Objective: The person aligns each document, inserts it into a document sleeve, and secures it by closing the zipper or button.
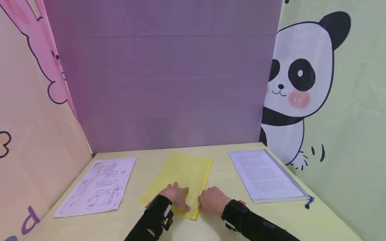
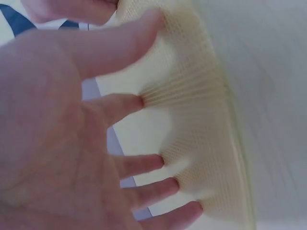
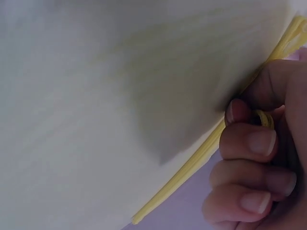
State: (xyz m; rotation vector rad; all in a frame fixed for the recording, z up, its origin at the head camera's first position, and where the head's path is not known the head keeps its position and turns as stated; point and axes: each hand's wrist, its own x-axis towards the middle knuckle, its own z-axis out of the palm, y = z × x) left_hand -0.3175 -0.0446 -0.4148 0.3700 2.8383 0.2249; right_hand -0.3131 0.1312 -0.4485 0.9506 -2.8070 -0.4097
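Observation:
A yellow mesh document pouch [image 1: 187,174] lies flat on the table, its thicker yellow edge on the right. My left hand [image 1: 176,195] rests on its lower part with fingers spread; in the left wrist view the fingertips [image 2: 169,184] press into the mesh. At the pouch's lower right edge, my right hand [image 1: 212,201] has its fingers curled. The right wrist view shows the thumb and index finger pinching at the yellow edge strip [image 3: 187,167], and a small yellow loop [image 3: 265,119] shows among the fingers. What lies inside the grip is mostly hidden.
On the left lies a white sheet [image 1: 99,187] with line drawings. A white pouch [image 1: 265,174] with printed paper inside and a dark blue cord [image 1: 309,201] lies on the right. Cloth walls, one with a panda [image 1: 298,73], enclose the pale table [image 1: 144,214].

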